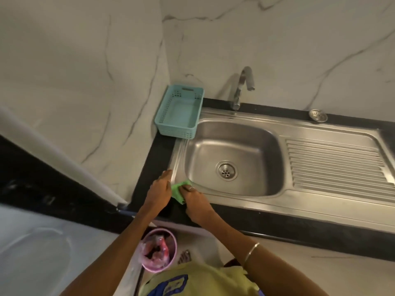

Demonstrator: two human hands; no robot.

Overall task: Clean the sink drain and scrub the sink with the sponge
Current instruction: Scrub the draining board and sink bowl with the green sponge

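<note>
A green sponge (178, 192) lies at the front left corner of the steel sink's rim (235, 197), held between both hands. My left hand (160, 190) grips its left side, and my right hand (195, 200) holds its right side with curled fingers. The basin is bare, with the round drain (226, 170) open at its middle. The drain's strainer (318, 115) sits out on the black counter behind the ribbed drainboard (335, 163). The tap (242, 88) stands behind the basin with no water running.
A teal plastic basket (179, 112), empty, stands at the back left corner beside the sink. A pink bin (159, 251) lined with a plastic bag sits on the floor below the counter edge. Marble walls close off the left and back.
</note>
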